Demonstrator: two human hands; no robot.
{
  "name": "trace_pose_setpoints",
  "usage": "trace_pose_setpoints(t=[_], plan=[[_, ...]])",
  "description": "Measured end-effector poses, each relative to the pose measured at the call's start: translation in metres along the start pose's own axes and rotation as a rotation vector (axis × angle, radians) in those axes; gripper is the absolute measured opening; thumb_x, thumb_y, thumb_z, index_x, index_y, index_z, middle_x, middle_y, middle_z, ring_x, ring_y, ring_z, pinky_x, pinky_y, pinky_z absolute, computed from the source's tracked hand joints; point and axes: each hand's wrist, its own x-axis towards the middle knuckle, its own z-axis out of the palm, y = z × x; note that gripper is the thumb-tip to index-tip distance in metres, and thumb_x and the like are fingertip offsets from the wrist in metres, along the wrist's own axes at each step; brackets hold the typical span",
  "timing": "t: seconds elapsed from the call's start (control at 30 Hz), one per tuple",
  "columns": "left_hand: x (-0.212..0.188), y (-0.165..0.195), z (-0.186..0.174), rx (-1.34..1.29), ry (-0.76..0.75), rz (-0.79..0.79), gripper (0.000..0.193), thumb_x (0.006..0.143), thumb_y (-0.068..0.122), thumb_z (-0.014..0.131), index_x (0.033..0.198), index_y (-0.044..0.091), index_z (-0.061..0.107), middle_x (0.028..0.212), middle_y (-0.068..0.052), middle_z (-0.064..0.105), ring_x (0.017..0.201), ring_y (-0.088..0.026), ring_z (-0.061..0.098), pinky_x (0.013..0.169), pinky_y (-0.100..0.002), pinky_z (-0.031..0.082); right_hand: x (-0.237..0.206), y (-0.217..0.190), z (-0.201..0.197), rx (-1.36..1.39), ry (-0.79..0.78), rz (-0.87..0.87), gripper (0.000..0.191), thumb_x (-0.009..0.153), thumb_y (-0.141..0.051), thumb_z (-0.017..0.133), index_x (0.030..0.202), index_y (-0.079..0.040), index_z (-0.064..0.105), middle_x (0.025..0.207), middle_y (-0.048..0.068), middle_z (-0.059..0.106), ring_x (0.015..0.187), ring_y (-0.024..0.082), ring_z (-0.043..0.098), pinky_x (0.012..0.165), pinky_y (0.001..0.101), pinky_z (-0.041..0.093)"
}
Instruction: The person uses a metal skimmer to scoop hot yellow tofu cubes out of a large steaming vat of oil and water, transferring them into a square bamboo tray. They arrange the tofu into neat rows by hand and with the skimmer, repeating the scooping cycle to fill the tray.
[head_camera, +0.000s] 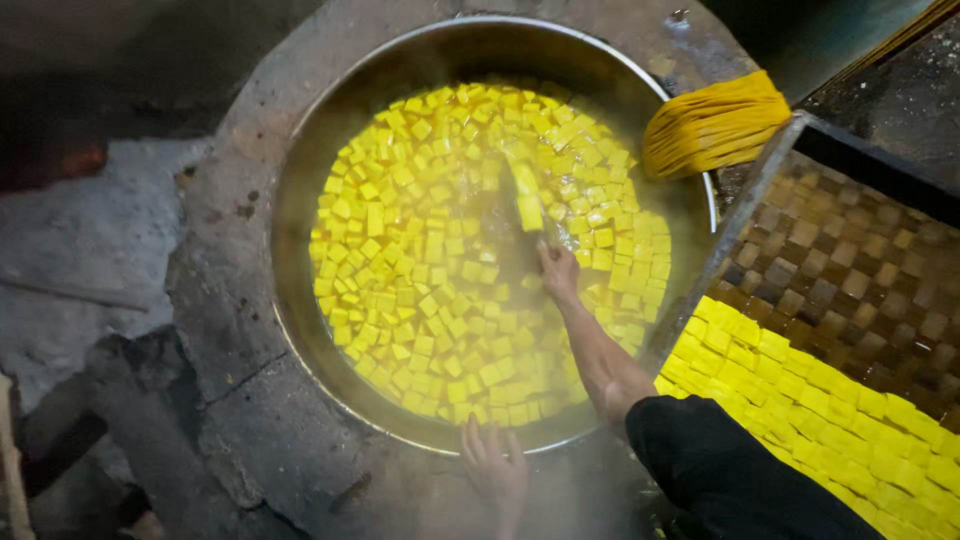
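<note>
A large round metal pan (300, 170) set in a stone stove holds steaming yellow liquid with several yellow cubes (420, 260) floating in it. My right hand (556, 270) reaches over the pan and grips a long flat yellow-stained tool (524, 195), whose blade dips among the cubes near the middle. My left hand (493, 468) rests flat, fingers spread, on the stone rim at the pan's near edge, holding nothing. A dark sleeve (730, 470) covers my right upper arm.
At the right a woven tray (860, 270) in a metal frame carries rows of yellow cubes (800, 390) along its near side. A bundle of yellow fibres (712, 122) lies by the pan's far right rim. The stone stove surround (215, 300) rings the pan; the floor at left is dark.
</note>
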Motion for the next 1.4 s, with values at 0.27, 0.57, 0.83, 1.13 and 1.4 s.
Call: trace_pose_setpoints(t=[0.27,0.57,0.83,1.13,1.4], plan=[[-0.008,0.005,0.010,0.126,0.000,0.011,0.048,0.086,0.028,0.069,0.129,0.006,0.065,0.133,-0.022,0.056,0.132,-0.042,0.048,0.113,-0.058,0.038,-0.009,-0.042,-0.116,0.517,-0.114,-0.076,0.028,0.098,-0.032,0.071,0.090,-0.005,0.068,0.069,0.002,0.067,0.055,0.008,0.059,0.051,0.0269,0.050],[-0.064,0.135,0.034,-0.196,0.059,0.336,0.049,0.089,0.020,0.073,0.133,0.004,0.058,0.143,-0.021,0.057,0.138,-0.043,0.050,0.115,-0.056,0.038,-0.084,0.066,-0.448,-0.074,-0.063,-0.283,0.033,0.097,-0.034,0.075,0.106,-0.002,0.074,0.079,0.005,0.071,0.066,0.012,0.065,0.059,0.0297,0.052],[-0.098,0.266,0.078,-0.105,-0.212,0.650,0.053,0.083,0.033,0.075,0.126,0.004,0.065,0.147,-0.024,0.049,0.143,-0.042,0.038,0.118,-0.068,0.020,-0.116,0.127,-0.586,-0.549,-0.022,-0.257,0.043,0.093,-0.048,0.073,0.108,-0.007,0.076,0.084,0.017,0.074,0.073,0.031,0.072,0.066,0.0428,0.055],[-0.125,0.262,0.064,-0.240,0.016,0.522,0.043,0.087,0.020,0.073,0.126,0.004,0.065,0.146,-0.022,0.051,0.142,-0.045,0.042,0.117,-0.060,0.033,-0.107,0.175,-0.574,-0.775,0.120,-0.592,0.028,0.097,-0.036,0.071,0.101,-0.009,0.063,0.091,0.011,0.066,0.080,0.033,0.068,0.065,0.0460,0.054],[-0.129,0.280,0.054,-0.178,0.023,0.491,0.038,0.086,0.017,0.074,0.121,0.005,0.065,0.140,-0.020,0.055,0.136,-0.042,0.047,0.115,-0.056,0.037,-0.117,0.172,-0.592,-0.870,0.091,-0.758,0.025,0.098,-0.030,0.068,0.105,-0.007,0.063,0.096,0.010,0.060,0.090,0.029,0.064,0.073,0.0413,0.054]])
